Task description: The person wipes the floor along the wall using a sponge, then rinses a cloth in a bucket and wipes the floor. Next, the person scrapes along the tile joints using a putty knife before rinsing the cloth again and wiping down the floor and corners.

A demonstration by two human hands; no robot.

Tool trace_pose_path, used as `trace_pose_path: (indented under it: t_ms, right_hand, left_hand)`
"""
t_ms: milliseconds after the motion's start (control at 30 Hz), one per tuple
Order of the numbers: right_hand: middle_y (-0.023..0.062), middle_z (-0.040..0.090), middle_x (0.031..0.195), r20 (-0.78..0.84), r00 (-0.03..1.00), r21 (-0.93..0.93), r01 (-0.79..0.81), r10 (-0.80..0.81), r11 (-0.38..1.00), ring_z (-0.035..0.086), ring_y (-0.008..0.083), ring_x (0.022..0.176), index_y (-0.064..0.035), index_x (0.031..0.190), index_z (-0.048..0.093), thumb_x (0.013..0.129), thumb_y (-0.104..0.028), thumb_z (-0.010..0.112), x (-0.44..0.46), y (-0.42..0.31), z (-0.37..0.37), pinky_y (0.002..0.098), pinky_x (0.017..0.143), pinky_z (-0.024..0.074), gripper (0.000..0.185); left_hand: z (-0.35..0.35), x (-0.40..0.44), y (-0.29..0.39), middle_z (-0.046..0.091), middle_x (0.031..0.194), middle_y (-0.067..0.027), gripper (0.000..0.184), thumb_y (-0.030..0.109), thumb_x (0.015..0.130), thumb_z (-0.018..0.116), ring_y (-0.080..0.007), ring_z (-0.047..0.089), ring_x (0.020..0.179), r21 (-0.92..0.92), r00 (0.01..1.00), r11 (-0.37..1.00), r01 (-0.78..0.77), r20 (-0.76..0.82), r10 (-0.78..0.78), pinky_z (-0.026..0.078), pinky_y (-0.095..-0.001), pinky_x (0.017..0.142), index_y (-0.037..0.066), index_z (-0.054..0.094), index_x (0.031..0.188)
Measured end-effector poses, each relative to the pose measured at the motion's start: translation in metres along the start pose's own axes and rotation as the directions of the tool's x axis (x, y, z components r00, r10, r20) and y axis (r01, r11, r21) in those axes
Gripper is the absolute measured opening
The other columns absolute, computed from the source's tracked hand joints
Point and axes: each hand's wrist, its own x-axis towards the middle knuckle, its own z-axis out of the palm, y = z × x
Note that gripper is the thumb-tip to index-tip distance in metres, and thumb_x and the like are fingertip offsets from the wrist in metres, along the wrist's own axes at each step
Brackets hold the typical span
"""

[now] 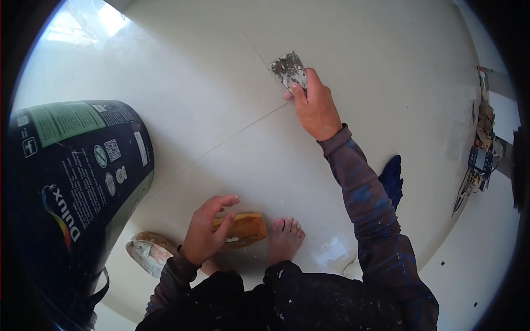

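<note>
My right hand (317, 107) is stretched forward over the floor, gripping a flat scraper (288, 69) with the thumb on top. The scraper is a rectangular plate blotched with grey, dark and white residue; its far edge lies over or near a floor joint. Above my feet hovers my left hand (207, 229), its fingers loosely curved and the thumb apart, holding nothing. Partly behind that hand sits a yellow-orange block (248, 228) beside my bare foot (286, 237). Whether the hand touches the block I cannot tell.
A large dark Dulux paint bucket (83, 160) stands at left. An oval container smeared white (149, 254) is beside it. A dark blue cloth (392, 179) lies right of my arm, a whitish sheet (329, 252) near my foot. Assorted tools (480, 154) are along the right side.
</note>
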Motion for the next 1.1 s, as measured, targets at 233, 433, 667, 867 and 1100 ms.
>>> trace_pose_path:
  t_ms: [233, 433, 667, 867, 1100]
  right_hand:
    - [0.0239, 0.069, 0.082, -0.013, 0.999, -0.175, -0.034, 0.032, 0.984, 0.068, 0.0476, 0.079, 0.0013, 0.113, 0.044, 0.104, -0.019, 0.053, -0.001, 0.001, 0.006, 0.0546, 0.069, 0.0544, 0.024]
    - [0.0319, 0.066, 0.086, 0.039, 0.998, -0.214, -0.037, 0.046, 0.976, 0.064, 0.0542, 0.082, 0.0011, 0.111, 0.042, 0.103, -0.019, 0.053, 0.002, -0.011, -0.003, 0.0606, 0.072, 0.0515, 0.024]
    - [0.0057, 0.059, 0.080, 0.495, 0.811, 0.469, -0.551, 0.311, 0.690, 0.047, 0.0086, 0.055, -0.0084, 0.115, 0.049, 0.103, -0.022, 0.058, 0.021, 0.008, -0.020, 0.0250, 0.045, 0.0370, 0.020]
    - [0.0009, 0.058, 0.081, 0.284, 0.921, 0.440, -0.373, 0.268, 0.817, 0.044, 0.0027, 0.057, -0.0129, 0.115, 0.052, 0.104, -0.022, 0.057, -0.001, 0.009, -0.018, 0.0180, 0.044, 0.0317, 0.016]
    - [0.0192, 0.062, 0.073, 0.020, 0.999, 0.026, -0.043, 0.042, 0.999, 0.063, 0.0366, 0.065, 0.0027, 0.107, 0.046, 0.101, -0.022, 0.056, -0.011, 0.022, -0.008, 0.0468, 0.065, 0.0495, 0.027]
  left_hand:
    - [0.002, 0.006, 0.001, 0.071, 0.123, -0.0141, 0.031, 0.002, 0.096, 0.060, -0.0274, 0.067, 0.116, 0.014, 0.999, 0.999, -0.041, 0.006, 0.040, 0.051, -0.0373, 0.098, 0.002, 0.063, 0.127]
    - [0.002, 0.004, 0.001, 0.071, 0.123, -0.0142, 0.031, 0.001, 0.096, 0.060, -0.0274, 0.067, 0.115, -0.008, 1.000, 1.000, -0.017, -0.004, 0.017, 0.051, -0.0378, 0.098, 0.003, 0.063, 0.127]
    - [-0.002, -0.001, -0.003, 0.071, 0.121, -0.0140, 0.032, 0.001, 0.096, 0.060, -0.0270, 0.067, 0.115, 0.009, 0.999, 0.999, -0.038, -0.011, 0.039, 0.051, -0.0371, 0.098, 0.003, 0.063, 0.128]
    - [-0.008, -0.009, -0.003, 0.071, 0.120, -0.0137, 0.032, 0.001, 0.096, 0.059, -0.0269, 0.068, 0.115, 0.005, 0.999, 1.000, -0.011, -0.042, 0.011, 0.051, -0.0370, 0.098, 0.003, 0.063, 0.128]
    - [-0.008, -0.008, -0.013, 0.071, 0.120, -0.0137, 0.032, 0.002, 0.097, 0.059, -0.0269, 0.067, 0.115, -0.010, 0.999, 1.000, -0.004, -0.039, 0.003, 0.051, -0.0370, 0.098, 0.002, 0.062, 0.128]
